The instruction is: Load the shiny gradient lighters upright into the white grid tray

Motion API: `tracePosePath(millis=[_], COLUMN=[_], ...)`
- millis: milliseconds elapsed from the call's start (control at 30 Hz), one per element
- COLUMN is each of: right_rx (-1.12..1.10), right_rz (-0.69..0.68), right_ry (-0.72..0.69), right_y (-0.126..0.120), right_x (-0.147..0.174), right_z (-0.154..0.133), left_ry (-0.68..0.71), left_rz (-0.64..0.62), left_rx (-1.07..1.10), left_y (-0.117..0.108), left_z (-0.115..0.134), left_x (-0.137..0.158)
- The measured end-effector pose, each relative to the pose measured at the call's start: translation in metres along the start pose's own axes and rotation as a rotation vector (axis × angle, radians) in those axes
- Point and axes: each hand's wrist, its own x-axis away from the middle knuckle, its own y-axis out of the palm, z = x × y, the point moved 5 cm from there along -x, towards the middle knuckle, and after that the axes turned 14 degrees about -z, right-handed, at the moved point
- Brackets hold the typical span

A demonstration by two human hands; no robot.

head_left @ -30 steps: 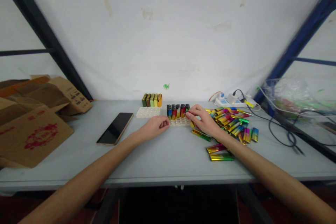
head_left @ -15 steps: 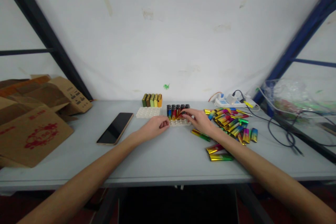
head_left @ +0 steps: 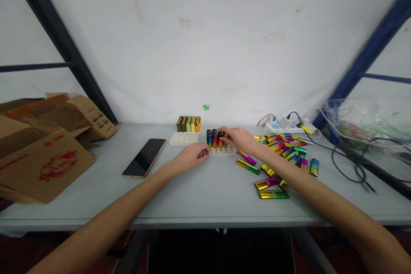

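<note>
A white holed tray (head_left: 228, 151) stands mid-table, with black-topped lighters (head_left: 215, 140) in shiny rainbow colours upright along its back. My right hand (head_left: 239, 139) is over its right part, thumb and fingers closed on a lighter (head_left: 221, 140) and covering others behind. At the tray's left end lies my left hand (head_left: 193, 155), fingers curled in; whatever they hold, if anything, is hidden. To the right of the tray spreads a loose pile of metallic rainbow lighters (head_left: 272, 171), partly behind my right forearm.
Behind my left hand are a second white holed tray (head_left: 183, 138) and a block of green-to-orange lighters (head_left: 189, 124). A phone (head_left: 145, 157) and cardboard boxes (head_left: 64, 158) lie left. At the back right sit a power strip (head_left: 276, 127), cables (head_left: 356, 171) and a plastic bag (head_left: 362, 115).
My right hand has moved slightly back and left over the upright lighters; the dark-tipped lighter in its fingers now stands among the row. My left hand stays at the tray's left end.
</note>
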Motion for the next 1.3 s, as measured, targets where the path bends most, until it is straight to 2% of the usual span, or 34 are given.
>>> tracePosePath(millis=[167,300,400,533,700,967,1133,1233,1300], right_rx=[-0.066,-0.115,-0.127,-0.167,-0.179,-0.195,-0.110,-0.136,-0.154], right_rz=[0.075,0.115,-0.026,-0.254,-0.384,-0.212,-0.125,-0.098,-0.075], right_ry=[-0.009,0.011,0.065,0.148,0.048,0.092,0.124,0.074,-0.027], right_y=[-0.010,-0.027,-0.024,-0.004,0.009,-0.017,-0.016,-0.010,-0.005], right_x=[0.011,0.030,0.048,0.066,0.070,0.071,0.068,0.064,0.061], right_z=[0.002,0.018,0.034,0.051,0.041,0.032,0.026,0.010,-0.008], left_ry=[0.010,0.014,0.013,0.008,-0.001,-0.004,-0.001,-0.004,-0.003], left_rz=[-0.003,0.000,-0.001,-0.004,-0.006,-0.013,-0.011,-0.008,-0.007], left_rx=[-0.001,0.015,0.018,0.014,0.012,0.006,0.000,0.004,0.003], left_y=[0.000,-0.002,-0.002,-0.001,0.000,0.000,0.000,-0.001,-0.001], left_z=[0.001,0.004,0.005,0.001,-0.002,0.000,0.000,0.001,0.002], left_x=[0.000,0.001,0.001,0.001,0.000,0.001,0.001,0.000,0.000])
